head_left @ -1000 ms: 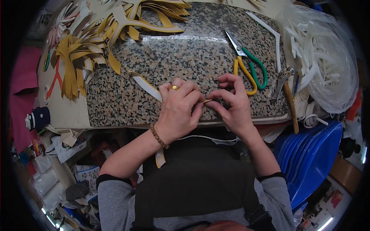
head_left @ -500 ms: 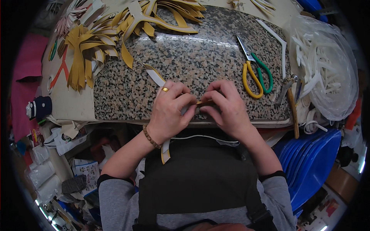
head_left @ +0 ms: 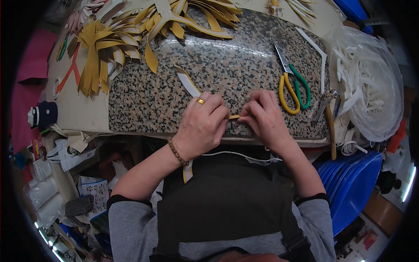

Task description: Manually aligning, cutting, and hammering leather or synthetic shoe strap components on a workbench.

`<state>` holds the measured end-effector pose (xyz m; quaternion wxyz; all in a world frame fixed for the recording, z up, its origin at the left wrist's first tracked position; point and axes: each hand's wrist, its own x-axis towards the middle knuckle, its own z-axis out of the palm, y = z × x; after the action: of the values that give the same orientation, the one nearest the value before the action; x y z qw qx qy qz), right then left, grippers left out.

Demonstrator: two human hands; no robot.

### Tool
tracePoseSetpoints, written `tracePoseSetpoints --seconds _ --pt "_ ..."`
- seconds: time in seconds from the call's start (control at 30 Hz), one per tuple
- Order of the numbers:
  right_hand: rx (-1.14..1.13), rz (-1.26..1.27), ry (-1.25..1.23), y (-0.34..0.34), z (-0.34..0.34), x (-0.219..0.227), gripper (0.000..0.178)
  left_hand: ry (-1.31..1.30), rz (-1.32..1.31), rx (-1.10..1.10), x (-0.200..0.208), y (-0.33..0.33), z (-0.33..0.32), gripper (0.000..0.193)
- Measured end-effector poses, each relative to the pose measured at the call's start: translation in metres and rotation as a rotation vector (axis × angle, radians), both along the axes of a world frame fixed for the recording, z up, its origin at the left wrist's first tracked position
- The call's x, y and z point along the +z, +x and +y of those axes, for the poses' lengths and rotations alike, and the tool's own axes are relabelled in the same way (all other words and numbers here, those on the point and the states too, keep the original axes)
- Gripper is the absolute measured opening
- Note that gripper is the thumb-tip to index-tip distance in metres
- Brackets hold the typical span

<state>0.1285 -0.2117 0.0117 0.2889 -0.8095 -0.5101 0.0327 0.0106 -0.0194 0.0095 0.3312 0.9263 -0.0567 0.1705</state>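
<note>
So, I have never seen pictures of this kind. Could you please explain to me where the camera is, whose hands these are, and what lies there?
There is no machine: these are the camera wearer's own bare hands. The wide fisheye camera sits on the head, looking down, so straight edges bend near the rim. The left hand holds a yellow-edged white strip; the right hand pinches a narrow yellow part showing between the hands. On the speckled stone slab lie scissors with yellow and green handles. Yellow strips are bunched at far left; at right is a clear bag of white pieces.
</note>
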Motion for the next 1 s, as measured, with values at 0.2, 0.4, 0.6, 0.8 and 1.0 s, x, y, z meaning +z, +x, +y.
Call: tracePoseSetpoints --seconds 0.2,0.4,0.6,0.8,1.0 --pt "-0.014 -0.011 -0.018 0.004 -0.009 -0.002 0.027 -0.043 0.035 -0.007 -0.003 -0.003 0.003 0.019" --pt "0.015 0.021 0.005 0.014 -0.013 0.002 0.028 -0.069 0.008 0.019 -0.004 -0.006 0.001 0.016" --pt "-0.022 0.013 -0.011 0.017 -0.019 0.005 0.034 -0.052 0.037 0.108 0.001 -0.001 -0.008 0.013" --pt "-0.724 -0.101 -0.152 0.043 -0.097 0.047 0.018 -0.142 0.009 0.294 0.005 0.01 -0.031 0.014" --pt "-0.859 -0.354 -0.415 0.056 -0.184 -0.01 0.039 -0.177 0.028 0.13 0.002 -0.006 0.004 0.033"
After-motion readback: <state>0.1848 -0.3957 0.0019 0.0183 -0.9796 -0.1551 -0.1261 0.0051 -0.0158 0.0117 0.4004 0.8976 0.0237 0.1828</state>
